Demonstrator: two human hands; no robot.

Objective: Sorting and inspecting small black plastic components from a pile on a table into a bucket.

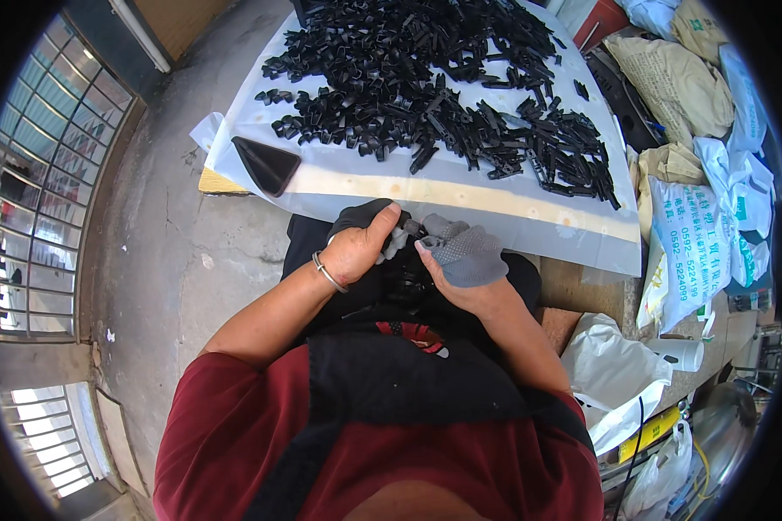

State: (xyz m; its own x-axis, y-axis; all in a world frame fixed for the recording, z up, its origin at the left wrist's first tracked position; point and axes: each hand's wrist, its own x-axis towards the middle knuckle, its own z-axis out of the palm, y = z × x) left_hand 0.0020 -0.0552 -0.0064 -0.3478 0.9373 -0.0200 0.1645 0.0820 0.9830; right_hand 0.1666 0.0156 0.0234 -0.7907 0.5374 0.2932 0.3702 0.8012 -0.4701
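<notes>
Over my lap, just off the table's near edge, both hands meet around a small black plastic part (415, 229). My left hand (363, 240), in a partial dark and grey glove with the thumb bare, is closed on one end. My right hand (462, 252), in a grey dotted glove, pinches the other end. Fingers cover most of the part, so its exact kind is unclear. Beyond the hands, a heap of curved black plastic pieces (347, 113) covers the table. Long, narrow black pieces (573, 161) lie to its right.
A dark smartphone (268, 165) lies at the left of the white-sheeted table (460, 193). Stuffed sacks (676, 247) crowd the right side. A white plastic bag (613, 365) and a white cup-like container (679, 354) are near my right elbow. Barred windows (48, 191) stand at left.
</notes>
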